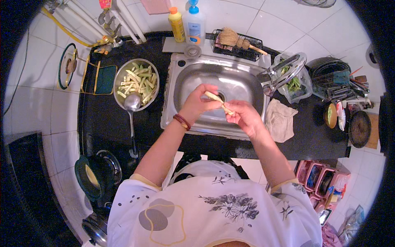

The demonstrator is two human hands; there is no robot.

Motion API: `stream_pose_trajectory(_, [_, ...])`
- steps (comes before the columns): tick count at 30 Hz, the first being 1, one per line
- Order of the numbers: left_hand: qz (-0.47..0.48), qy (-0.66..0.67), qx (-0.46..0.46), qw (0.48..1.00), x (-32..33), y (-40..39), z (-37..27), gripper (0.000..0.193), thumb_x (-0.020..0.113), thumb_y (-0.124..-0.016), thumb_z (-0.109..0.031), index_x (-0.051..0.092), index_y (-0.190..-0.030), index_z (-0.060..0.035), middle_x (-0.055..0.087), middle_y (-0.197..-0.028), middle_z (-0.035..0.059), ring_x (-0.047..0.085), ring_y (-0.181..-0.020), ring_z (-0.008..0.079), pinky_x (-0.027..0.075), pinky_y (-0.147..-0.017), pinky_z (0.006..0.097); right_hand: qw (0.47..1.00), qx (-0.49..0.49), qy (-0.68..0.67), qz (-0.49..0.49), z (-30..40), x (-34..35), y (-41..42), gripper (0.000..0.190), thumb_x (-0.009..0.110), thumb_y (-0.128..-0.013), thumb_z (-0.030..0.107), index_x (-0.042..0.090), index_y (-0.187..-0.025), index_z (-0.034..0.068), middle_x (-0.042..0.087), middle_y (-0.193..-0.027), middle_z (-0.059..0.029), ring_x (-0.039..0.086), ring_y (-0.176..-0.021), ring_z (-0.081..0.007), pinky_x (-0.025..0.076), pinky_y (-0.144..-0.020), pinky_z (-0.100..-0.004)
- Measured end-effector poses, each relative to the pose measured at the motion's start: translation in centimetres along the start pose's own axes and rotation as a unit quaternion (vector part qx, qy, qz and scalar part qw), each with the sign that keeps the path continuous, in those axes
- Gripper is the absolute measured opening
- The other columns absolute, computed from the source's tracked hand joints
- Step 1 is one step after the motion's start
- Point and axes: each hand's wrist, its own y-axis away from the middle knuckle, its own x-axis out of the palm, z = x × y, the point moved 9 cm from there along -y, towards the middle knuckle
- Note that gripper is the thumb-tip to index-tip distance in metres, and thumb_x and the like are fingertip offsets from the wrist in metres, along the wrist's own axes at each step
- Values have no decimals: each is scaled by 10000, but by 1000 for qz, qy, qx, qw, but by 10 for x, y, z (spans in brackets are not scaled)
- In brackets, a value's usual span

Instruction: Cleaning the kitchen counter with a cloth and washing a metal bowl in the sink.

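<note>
Over the stainless steel sink [191, 72], my left hand [197, 103] and my right hand [242, 115] hold a pale, elongated vegetable piece [213, 96] between them. The left fingers grip its middle and upper part; the right fingers pinch its lower end, which looks ragged. To the left, a metal bowl [115, 89] holds many pale green and whitish vegetable strips [139, 78]. A steel ladle [133, 102] rests with its head in that bowl and its handle on the black counter [101, 123].
A chrome faucet [291, 72] arches at the sink's right, beside a plastic bag of greens [296, 86]. A beige cloth [280, 120] lies right of the sink. Behind stand a yellow bottle [176, 26], a clear bottle [194, 29] and a rack with a brush [230, 37]. A dark pot [89, 177] sits lower left.
</note>
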Motion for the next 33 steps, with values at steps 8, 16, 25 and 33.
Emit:
stream_pose_trajectory(8, [-149, -215, 200, 944, 11, 24, -52, 226, 721, -722, -43, 645, -934, -66, 611, -909, 71, 640, -772, 148, 546, -631, 263, 965, -177, 55, -187, 26, -12, 6, 178, 649, -859, 179, 626, -923, 15, 633, -803, -34, 569, -654, -90, 471, -605, -208])
stream_pose_trajectory(16, [-132, -128, 125, 975, 10, 19, -31, 266, 737, -740, -63, 637, -979, -4, 673, -961, 104, 669, -874, 184, 544, -768, 284, 974, -171, 40, -144, 26, 2, 5, 166, 642, -859, 165, 629, -935, 19, 645, -831, -45, 588, -664, -104, 483, -633, -220])
stream_pose_trajectory(25, [-126, -50, 107, 985, 3, 12, -19, 232, 704, -765, -22, 638, -984, 14, 681, -913, 113, 669, -832, 159, 549, -753, 265, 980, -155, 20, -124, 25, -1, 3, 167, 642, -854, 156, 629, -937, 11, 643, -852, -52, 608, -684, -121, 515, -654, -230])
stream_pose_trajectory(33, [-137, -81, 93, 983, 3, 10, -16, 199, 666, -784, -16, 651, -981, 8, 681, -913, 100, 668, -824, 151, 547, -749, 258, 982, -139, 6, -131, 22, -1, -1, 217, 650, -849, 157, 612, -982, -10, 642, -885, -68, 617, -678, -131, 531, -629, -229])
